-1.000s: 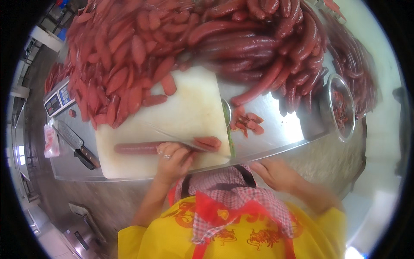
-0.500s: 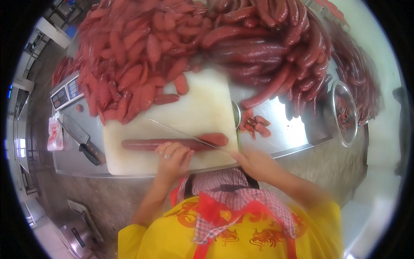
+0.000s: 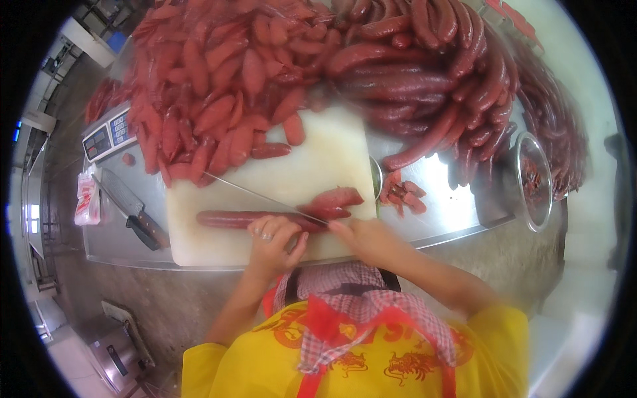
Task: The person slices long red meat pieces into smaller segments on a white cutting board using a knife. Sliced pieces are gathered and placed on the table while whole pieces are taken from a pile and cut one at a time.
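1. Two hands at the near edge of a white cutting board (image 3: pixel 292 179), in the lower middle of the frame.
2. Left hand (image 3: pixel 273 240), ring on one finger, curled over and pressing down on a long red sausage (image 3: pixel 245 219) lying crosswise along the board's near edge; fingers bent, touching the sausage but not wrapped around it.
3. Right hand (image 3: pixel 368 240) closed around the handle of a thin-bladed knife (image 3: pixel 265 197); blade slanting up-left across the board, lying over the sausage just beside the left fingertips.
4. Just above the knife, right of centre, a cut sausage piece (image 3: pixel 338 197) on the board, close to the long sausage; cannot tell whether touching.
5. Across the upper left, a heap of short cut sausage pieces (image 3: pixel 212 93) spilling onto the far edge of the board.
6. Across the upper right, a heap of long whole sausages (image 3: pixel 431 79), darker red, on the steel table (image 3: pixel 451 212).
7. Right of the board, a few small red scraps (image 3: pixel 401 192) on the table, and beside the board's right edge a curved metal rim, too hidden to name.
8. At far right, a round metal bowl (image 3: pixel 534 225) with red bits inside, too blurred to identify further.
9. At left, a cleaver (image 3: pixel 129 205) with a dark handle flat on the table, just beside the board; above it a weighing scale (image 3: pixel 106 136), partly under the cut pieces.
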Motion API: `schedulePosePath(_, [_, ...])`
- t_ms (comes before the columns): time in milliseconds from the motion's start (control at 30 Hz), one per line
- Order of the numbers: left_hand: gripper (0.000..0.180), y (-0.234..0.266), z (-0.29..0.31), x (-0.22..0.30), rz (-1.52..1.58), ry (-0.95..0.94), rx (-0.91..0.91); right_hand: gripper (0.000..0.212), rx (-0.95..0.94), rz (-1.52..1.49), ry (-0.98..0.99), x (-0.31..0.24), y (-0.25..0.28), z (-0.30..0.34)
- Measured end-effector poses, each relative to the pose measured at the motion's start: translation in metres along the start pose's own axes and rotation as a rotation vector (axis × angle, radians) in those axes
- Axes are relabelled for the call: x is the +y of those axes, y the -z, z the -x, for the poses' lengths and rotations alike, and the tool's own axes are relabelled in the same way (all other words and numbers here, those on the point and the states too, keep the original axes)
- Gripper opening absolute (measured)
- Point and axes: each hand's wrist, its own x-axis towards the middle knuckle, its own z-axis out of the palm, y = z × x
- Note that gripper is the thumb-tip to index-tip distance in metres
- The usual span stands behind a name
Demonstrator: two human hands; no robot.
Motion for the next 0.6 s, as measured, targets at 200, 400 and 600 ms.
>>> schedulePosePath(200, [0.030, 0.008, 0.000, -0.009, -0.027, 0.051, -0.004, 0.048, -0.187, 0.055, -0.214, -0.003, 0.065, 0.105])
schedulePosePath(400, [0.030, 0.008, 0.000, -0.011, 0.085, 0.085, -0.049, 0.058, -0.161, -0.046, -0.184, -0.012, 0.020, 0.028])
schedulePosePath(600, [0.026, 0.018, 0.007, -0.017, 0.032, 0.034, 0.019, 0.062, -0.188, -0.029, -0.145, -0.027, 0.009, -0.015])
